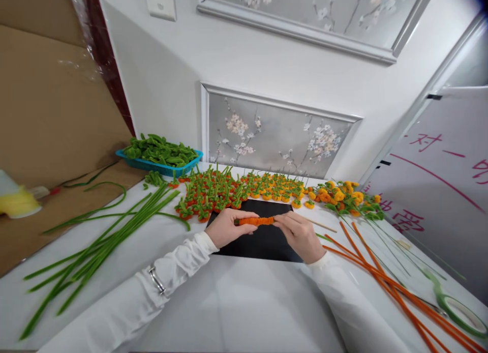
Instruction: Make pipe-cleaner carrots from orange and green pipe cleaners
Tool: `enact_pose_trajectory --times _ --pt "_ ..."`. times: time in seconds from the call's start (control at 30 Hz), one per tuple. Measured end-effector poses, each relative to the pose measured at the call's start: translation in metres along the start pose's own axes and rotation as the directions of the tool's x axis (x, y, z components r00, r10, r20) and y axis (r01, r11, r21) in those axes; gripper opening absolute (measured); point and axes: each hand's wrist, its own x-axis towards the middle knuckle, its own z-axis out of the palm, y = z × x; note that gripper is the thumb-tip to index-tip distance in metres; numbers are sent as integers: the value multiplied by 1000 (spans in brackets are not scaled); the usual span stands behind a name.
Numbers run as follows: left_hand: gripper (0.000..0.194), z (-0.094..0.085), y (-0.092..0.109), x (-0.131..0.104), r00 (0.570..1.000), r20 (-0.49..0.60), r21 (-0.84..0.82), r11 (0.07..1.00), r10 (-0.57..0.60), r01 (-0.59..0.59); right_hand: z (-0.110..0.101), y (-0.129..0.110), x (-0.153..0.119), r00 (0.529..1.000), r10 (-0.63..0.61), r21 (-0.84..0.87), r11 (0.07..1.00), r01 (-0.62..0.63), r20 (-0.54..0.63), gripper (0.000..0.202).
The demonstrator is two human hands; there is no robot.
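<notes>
An orange coil (pixel 256 221) of fuzzy stem, wound around a thin stick, is held level between both hands above a black mat (pixel 255 243). My left hand (pixel 229 228) pinches its left end between thumb and fingers. At the right end, my right hand (pixel 299 233) closes its fingertips on the coil. A thin wooden stick (pixel 320 224) shows beyond the right hand. Just behind the mat stand many small red-orange pieces with green stems (pixel 213 190) and yellow ones (pixel 276 185).
Green fuzzy stems (pixel 102 241) lie at the left, near a blue basket (pixel 160 165) of green pieces. Orange stems (pixel 385 279) and green tape (pixel 463 315) lie at the right. A yellow-orange flower bunch (pixel 346 196) rests at the back right, near a whiteboard (pixel 450 190).
</notes>
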Motion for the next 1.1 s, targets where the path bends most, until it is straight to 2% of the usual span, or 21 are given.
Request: enact_pose_trajectory --times 0.1,0.2,0.33,0.4,0.57,0.77,0.97,1.1 --pt "37 -2 1 -1 995 -22 221 971 96 -89 -1 0 0 1000 0 -30 1000 1 23 16" --pt "26 0 4 -4 983 -11 408 899 181 -161 0 -4 1 997 -22 -68 997 27 73 18" --pt "21 3 4 -6 978 -13 504 846 206 -172 2 -10 3 992 -42 -91 994 53 118 18" --pt "20 4 2 -5 984 -25 458 877 176 -145 2 -11 2 991 -40 -97 994 52 128 18" --pt "14 7 -2 -4 994 -28 215 972 105 -96 2 -12 1 987 -51 -89 994 65 153 16" --pt "24 10 -4 -3 1000 -8 -21 999 27 -27 1 -10 1 986 -28 -90 995 44 167 17" --pt "20 8 -2 -2 1000 -25 -25 1000 17 -18 -13 3 -3 984 67 -73 996 -56 165 21" --pt "19 9 -5 -1 999 -35 -1 1000 14 -14 -16 7 -4 988 59 -42 998 -54 144 20"
